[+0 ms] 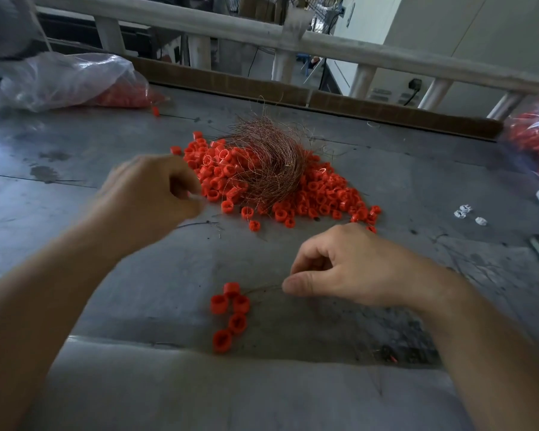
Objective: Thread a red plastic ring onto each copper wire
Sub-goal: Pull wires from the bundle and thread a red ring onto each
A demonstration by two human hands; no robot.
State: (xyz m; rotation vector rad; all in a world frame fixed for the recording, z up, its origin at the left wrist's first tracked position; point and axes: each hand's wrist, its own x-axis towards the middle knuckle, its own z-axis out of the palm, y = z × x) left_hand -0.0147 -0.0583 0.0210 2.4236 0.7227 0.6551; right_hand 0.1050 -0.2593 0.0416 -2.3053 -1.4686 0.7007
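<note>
A tangled bundle of copper wires (268, 163) lies on top of a heap of red plastic rings (318, 194) in the middle of the grey table (106, 144). My left hand (150, 194) is motion-blurred at the heap's left edge, fingers curled; whether it holds anything is unclear. My right hand (349, 269) is nearer me, its thumb and forefinger pinching a thin copper wire (265, 288). That wire runs left to a small cluster of several red rings (231, 312) on the table in front of me.
A clear plastic bag of red rings (75, 82) lies at the back left, and another bag of rings (535, 141) at the right edge. Small white parts (467, 213) sit at the right. A cardboard strip (324, 101) and a white railing (262, 32) border the far side.
</note>
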